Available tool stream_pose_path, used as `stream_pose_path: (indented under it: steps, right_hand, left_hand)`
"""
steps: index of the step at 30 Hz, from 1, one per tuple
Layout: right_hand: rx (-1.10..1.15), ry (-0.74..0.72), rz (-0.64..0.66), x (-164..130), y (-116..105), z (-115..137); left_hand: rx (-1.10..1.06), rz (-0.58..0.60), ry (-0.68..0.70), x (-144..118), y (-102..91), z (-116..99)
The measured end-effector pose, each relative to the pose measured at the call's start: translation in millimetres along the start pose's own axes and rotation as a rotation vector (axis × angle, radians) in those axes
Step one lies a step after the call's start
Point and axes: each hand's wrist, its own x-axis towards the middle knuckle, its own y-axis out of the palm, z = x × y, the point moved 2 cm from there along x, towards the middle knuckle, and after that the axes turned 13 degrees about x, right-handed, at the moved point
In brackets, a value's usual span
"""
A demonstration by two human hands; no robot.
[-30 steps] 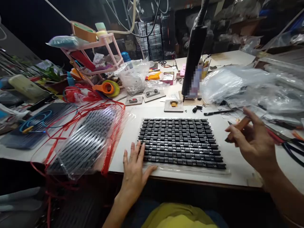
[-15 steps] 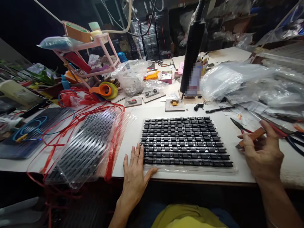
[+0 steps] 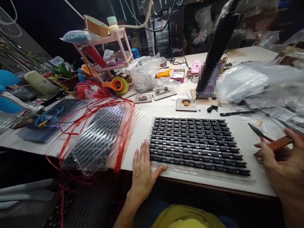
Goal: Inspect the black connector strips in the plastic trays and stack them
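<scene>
A clear plastic tray (image 3: 201, 170) lies on the white worktop, filled with several rows of small black parts (image 3: 194, 142) bearing shiny metal pins. My left hand (image 3: 143, 166) rests flat at the tray's left front corner, fingers stretched out and thumb along the front edge. Off the tray's right side, my right hand (image 3: 282, 164) is closed around a tool with an orange-brown handle (image 3: 277, 144). A short grey metal end sticks out of it to the left; its exact kind is unclear. Pliers (image 3: 257, 131) lie just beyond that hand.
Stacked filled trays (image 3: 95, 139) with loose red straps (image 3: 121, 142) lie on the left. A black cylindrical tool (image 3: 216, 50) hangs above a small block (image 3: 186, 104) behind the tray. Plastic bags (image 3: 244, 82) heap up at right, and a pink rack (image 3: 106, 44) stands back left.
The camera view has swung left and tilted slightly, so everything appears further right. Both hands keep about the same places relative to the tray, and the tool stays in my right hand.
</scene>
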Motion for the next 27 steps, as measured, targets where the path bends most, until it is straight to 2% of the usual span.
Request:
stream_pose_path:
  steps: [10, 18, 27]
  right_hand:
    - [-0.005, 0.055, -0.003, 2, -1, 12]
    - [0.006, 0.076, 0.008, 1, -2, 14]
    - [0.029, 0.042, 0.011, 0, -1, 13]
  left_hand:
    - [-0.014, 0.022, 0.055, 0, -2.5, 0]
    - [-0.248, 0.064, -0.064, -2, -7.1, 7]
    - [-0.266, 0.016, -0.136, -1, -5.6, 3]
